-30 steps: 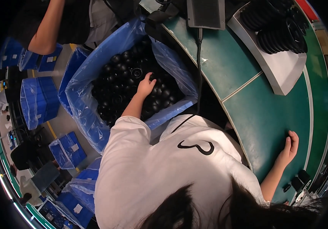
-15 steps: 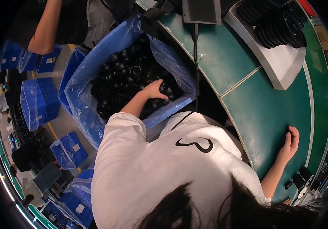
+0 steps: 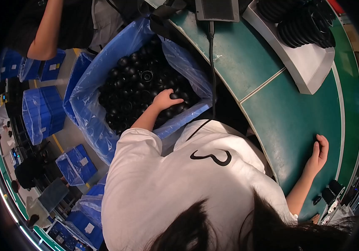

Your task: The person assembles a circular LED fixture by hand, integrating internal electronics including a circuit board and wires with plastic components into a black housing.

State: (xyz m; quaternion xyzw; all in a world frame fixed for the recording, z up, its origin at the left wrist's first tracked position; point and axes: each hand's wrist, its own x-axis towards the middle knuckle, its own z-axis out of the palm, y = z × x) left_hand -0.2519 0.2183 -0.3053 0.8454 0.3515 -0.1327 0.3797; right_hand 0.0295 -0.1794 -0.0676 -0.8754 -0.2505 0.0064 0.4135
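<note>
The left hand [image 3: 165, 99] of a worker in a white T-shirt [image 3: 158, 188] lies on a heap of glossy black domed parts [image 3: 123, 79] inside a blue bin [image 3: 188, 118] at a factory workstation. Its grip has the thumb pointing right and the fingers forward, spread apart around 1 dark dome [image 3: 174, 96] toward the right side of the heap; whether they are clamped on it cannot be told. That dome shows its rounded side upward, and its long axis cannot be made out. To its upper left, 1 ringed part [image 3: 147, 75] lies with its circular face up among pieces tilted in many directions.

A clear plastic liner [image 3: 85, 92] drapes over the bin's walls. The right hand [image 3: 318, 157] is at the green table [image 3: 292, 121], its grip loosely curled, thumb and fingers slightly apart and pointing forward.

Farther forward on the table, a pale angled tray [image 3: 309, 77] slants from upper left to lower right, carrying black ribbed stacks [image 3: 294, 33]. A black cable [image 3: 211, 58] hangs from a grey-edged device [image 3: 217, 10] near the table's edge. At left, 2 more blue bins [image 3: 43, 111] [image 3: 77, 165] with plastic liners stand on the floor, below a co-worker's bare arm [image 3: 48, 33].
</note>
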